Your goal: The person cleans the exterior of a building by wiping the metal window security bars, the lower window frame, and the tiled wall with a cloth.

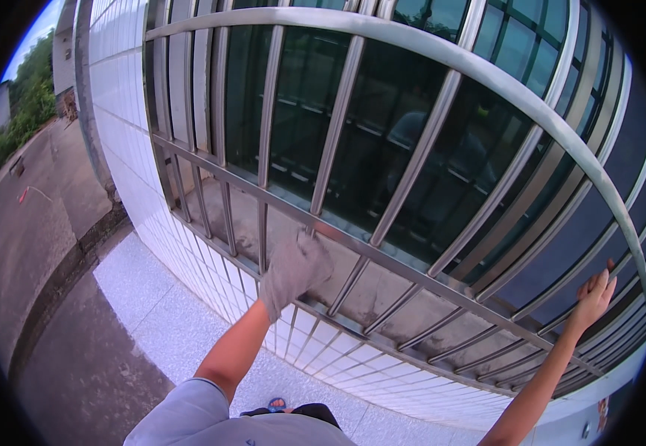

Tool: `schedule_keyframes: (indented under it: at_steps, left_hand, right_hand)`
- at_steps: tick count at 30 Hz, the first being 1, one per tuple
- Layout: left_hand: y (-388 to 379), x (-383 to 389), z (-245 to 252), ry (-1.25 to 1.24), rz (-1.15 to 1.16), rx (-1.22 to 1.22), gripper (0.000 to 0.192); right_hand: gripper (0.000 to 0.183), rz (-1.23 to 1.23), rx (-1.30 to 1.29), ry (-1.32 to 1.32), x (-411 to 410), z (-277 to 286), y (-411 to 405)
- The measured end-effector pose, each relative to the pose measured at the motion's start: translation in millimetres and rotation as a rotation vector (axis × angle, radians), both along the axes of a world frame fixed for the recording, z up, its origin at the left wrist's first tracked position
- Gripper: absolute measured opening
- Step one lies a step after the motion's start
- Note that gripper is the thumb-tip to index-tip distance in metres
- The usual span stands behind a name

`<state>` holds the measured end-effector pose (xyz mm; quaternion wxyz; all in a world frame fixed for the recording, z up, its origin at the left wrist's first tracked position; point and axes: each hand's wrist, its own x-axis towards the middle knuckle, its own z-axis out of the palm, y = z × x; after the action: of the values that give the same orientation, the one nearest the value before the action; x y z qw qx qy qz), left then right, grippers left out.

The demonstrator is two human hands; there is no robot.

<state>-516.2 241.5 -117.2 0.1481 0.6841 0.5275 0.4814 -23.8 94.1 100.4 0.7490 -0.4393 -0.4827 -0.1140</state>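
My left hand (299, 267), in a greyish knitted glove, is closed around a short lower bar (310, 229) of a stainless steel window grille. The bar shows just above the glove, below the grille's flat middle rail (401, 258); the rest is hidden behind my fist. My bare right hand (596, 295) is raised at the grille's right side, its fingers beside an upright bar (574, 279). Whether those fingers grip the bar is unclear. Behind the grille stand dark greenish window panes (395, 128) with reflections in them.
A stained concrete sill (350, 279) lies behind the lower bars. White tiles (119, 100) cover the wall around the window. Below me is a pale speckled floor slab (178, 312), with a step edge (86, 240) and concrete ground at left. My sandalled foot (277, 402) shows below.
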Motion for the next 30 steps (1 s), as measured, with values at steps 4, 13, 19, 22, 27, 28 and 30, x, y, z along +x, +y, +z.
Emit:
schedule_keyframes:
  at_steps: [4, 13, 19, 22, 27, 28, 30]
  left_hand:
    - [-39, 4, -45, -0.015, -0.018, -0.213, 0.010]
    - [-77, -22, -77, -0.112, -0.037, 0.030, 0.021]
    - [-82, -17, -107, 0.099, 0.090, 0.008, 0.011]
    - [-105, -13, -110, -0.331, 0.005, -0.892, 0.015]
    - [-114, -8, -57, -1.115, -0.453, -0.253, 0.024]
    - [-114, -5, -41, -0.710, -0.258, 0.001, 0.024]
    - [-101, 2, -8, -0.312, -0.114, 0.367, 0.021]
  right_hand:
    - [0.035, 0.011, 0.009, 0.018, 0, 0, -1]
    - [0.033, -0.009, -0.009, -0.050, 1, -3, -1]
    - [0.033, 0.011, 0.001, -0.073, 4, -3, 0]
    - [0.033, 0.013, -0.002, -0.032, 8, -3, 0]
    - [0.033, -0.007, -0.002, -0.048, 11, -4, 0]
    - [0.033, -0.003, -0.001, -0.042, 11, -4, 0]
    - [0.033, 0.002, 0.001, -0.027, 10, -3, 0]
